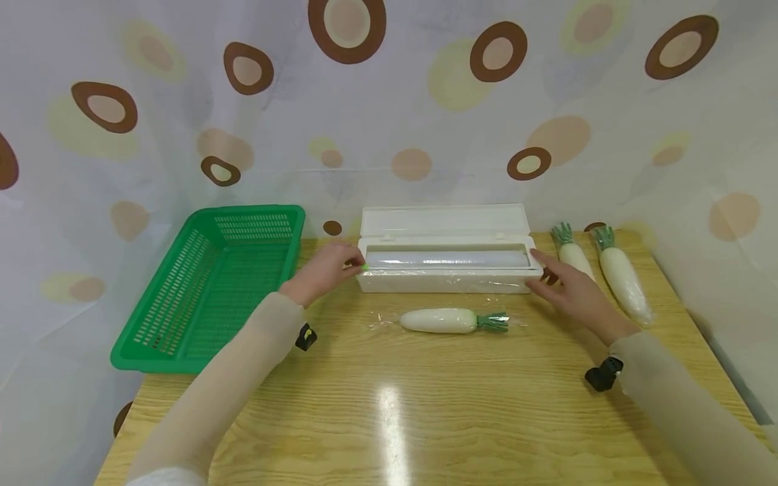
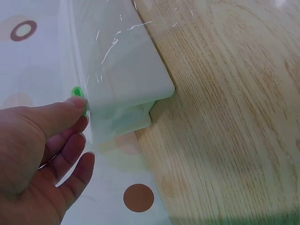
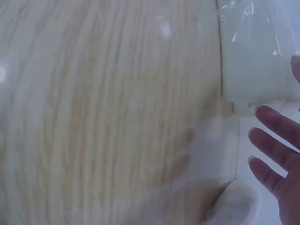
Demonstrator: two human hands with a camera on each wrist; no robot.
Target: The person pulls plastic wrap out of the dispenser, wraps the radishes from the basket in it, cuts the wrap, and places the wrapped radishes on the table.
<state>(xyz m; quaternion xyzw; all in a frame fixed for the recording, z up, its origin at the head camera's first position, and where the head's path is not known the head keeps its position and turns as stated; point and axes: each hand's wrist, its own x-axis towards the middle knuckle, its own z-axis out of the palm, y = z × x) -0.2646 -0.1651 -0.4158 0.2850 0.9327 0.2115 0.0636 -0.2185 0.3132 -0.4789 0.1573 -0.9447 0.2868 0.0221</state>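
Note:
A long white cling film dispenser box [image 1: 450,282] stands at the back of the table, lid [image 1: 446,221] raised, with a film roll [image 1: 413,258] inside. Clear film hangs over its front edge. At the box's left front corner, my left hand [image 1: 325,270] pinches a small green slider [image 2: 76,91] between thumb and fingertip, other fingers loosely bent. My right hand [image 1: 574,293] is at the box's right end, fingertips by the corner, fingers spread and fairly straight in the right wrist view. In front of the box lies a white radish [image 1: 439,320] with green stalks on clear film.
A green plastic basket [image 1: 206,364] stands on the left. Two more white radishes, one nearer the box [image 1: 574,256] and one farther right [image 1: 621,280], lie beyond my right hand. A patterned curtain [image 1: 413,121] hangs behind the wooden table [image 1: 462,412].

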